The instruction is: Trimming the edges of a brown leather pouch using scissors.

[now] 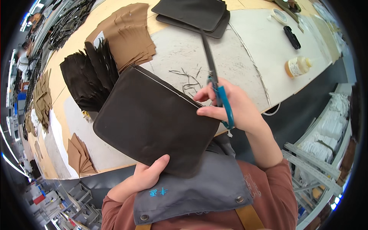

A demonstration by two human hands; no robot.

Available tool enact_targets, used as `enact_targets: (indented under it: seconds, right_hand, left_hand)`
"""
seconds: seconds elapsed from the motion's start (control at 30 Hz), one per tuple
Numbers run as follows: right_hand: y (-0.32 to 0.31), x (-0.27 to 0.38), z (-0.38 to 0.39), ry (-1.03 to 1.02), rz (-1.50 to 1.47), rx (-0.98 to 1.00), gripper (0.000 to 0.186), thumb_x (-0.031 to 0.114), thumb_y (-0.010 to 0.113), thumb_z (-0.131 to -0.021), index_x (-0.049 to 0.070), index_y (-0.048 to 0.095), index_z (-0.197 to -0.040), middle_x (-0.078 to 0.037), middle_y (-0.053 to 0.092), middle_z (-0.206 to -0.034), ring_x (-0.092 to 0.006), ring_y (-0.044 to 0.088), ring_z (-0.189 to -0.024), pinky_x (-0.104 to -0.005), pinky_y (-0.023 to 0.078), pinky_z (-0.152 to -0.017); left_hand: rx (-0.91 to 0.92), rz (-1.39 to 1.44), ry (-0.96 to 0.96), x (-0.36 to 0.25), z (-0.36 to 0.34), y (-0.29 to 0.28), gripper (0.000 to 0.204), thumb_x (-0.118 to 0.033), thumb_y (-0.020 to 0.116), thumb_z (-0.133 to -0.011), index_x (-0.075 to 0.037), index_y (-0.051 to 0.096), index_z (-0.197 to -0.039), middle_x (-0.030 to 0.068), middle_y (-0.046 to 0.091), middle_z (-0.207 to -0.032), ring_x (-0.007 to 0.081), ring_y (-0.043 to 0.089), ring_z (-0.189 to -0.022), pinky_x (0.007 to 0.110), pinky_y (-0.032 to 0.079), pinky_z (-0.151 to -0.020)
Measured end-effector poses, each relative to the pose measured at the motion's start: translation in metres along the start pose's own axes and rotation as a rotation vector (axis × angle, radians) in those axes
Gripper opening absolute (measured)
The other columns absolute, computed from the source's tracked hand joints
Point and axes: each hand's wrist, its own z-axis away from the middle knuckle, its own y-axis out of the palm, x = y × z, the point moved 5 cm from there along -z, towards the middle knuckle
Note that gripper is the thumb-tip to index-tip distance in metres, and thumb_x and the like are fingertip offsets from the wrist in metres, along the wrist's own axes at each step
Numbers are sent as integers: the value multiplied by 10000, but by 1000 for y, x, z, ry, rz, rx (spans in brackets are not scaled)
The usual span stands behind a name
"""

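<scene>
Head view: a dark brown flat pouch [153, 122] is held with the table [245, 57] beneath and beyond it. The left hand's [148, 175] fingers grip the pouch's near edge, thumb on top. At its right end, the right hand's [234, 103] fingers close around teal-handled scissors [224, 101]; I cannot tell whether they also pinch the pouch. Beyond the pouch lie dark scraps [189, 76] and stacked dark panels [191, 13]; to its upper left, a dark pile [86, 74].
</scene>
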Motion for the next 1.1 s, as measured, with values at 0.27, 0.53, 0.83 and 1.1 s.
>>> enact_targets:
  seconds: [0.27, 0.53, 0.83, 1.1]
  right_hand:
    - [7, 4, -1, 87, -306, 108, 219, 70, 721, -785, 71, 503, -808, 1, 597, -823, -71, 536, -760, -231, 445, -691]
    - [-3, 12, 7, 82, -379, 183, 244, 64, 741, -757, 80, 505, -815, -15, 595, -848, -83, 551, -789, -235, 449, -714]
    - [-3, 46, -10, -66, -98, 327, 318, 201, 763, -751, 27, 555, -919, -62, 634, -925, -112, 601, -809, -247, 466, -737]
    - [8, 50, -28, -83, -120, 398, 259, 125, 740, -775, 39, 539, -912, -39, 612, -874, -95, 579, -810, -227, 458, -711]
  left_hand:
    - [32, 59, 18, -5, 9, 1, 366, -103, 523, -896, 16, 502, -1241, 88, 567, -1194, 188, 540, -1085, 327, 427, -931]
    - [35, 538, 215, -41, 5, -6, 551, -292, 508, -855, 14, 423, -1305, 164, 530, -1270, 309, 540, -1141, 438, 434, -962]
    - [-141, 284, 18, -51, 19, 22, 527, -99, 478, -780, 48, 411, -1282, 186, 519, -1236, 316, 535, -1126, 438, 439, -959]
    - [-108, 301, -82, -44, 15, 19, 566, -97, 496, -787, 25, 373, -1326, 180, 501, -1264, 315, 518, -1156, 441, 419, -987]
